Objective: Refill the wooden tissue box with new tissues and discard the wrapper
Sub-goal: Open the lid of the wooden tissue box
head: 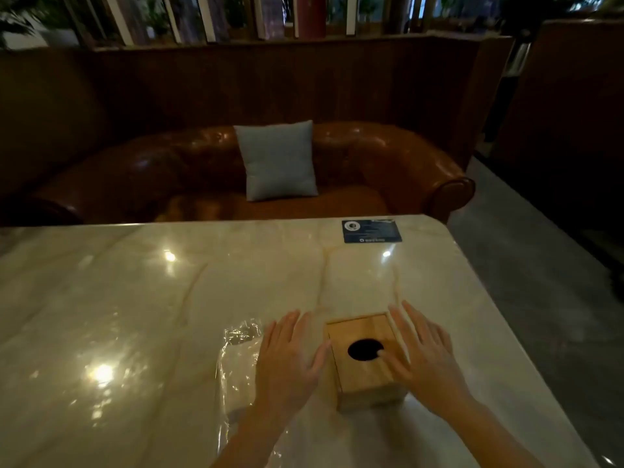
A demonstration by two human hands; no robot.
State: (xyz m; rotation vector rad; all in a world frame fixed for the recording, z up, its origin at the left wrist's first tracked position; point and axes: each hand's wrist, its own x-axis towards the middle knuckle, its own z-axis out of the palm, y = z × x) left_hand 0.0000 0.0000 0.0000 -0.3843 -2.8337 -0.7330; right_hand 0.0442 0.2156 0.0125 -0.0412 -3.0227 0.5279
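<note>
A wooden tissue box (364, 373) with a dark round hole in its lid stands on the marble table (135, 298), near the front right. My left hand (287, 359) hovers just left of the box, fingers spread, thumb close to its left edge. My right hand (422, 359) is at the box's right side with fingers apart, its thumb lying on the lid beside the hole. A pack of tissues in clear plastic wrapper (236, 359) lies to the left, partly hidden under my left hand and forearm.
A dark blue card (371, 231) lies near the table's far right corner. Beyond the table stands a brown leather sofa (371, 157) with a grey cushion (278, 160). The table's right edge drops to a grey floor (540, 298).
</note>
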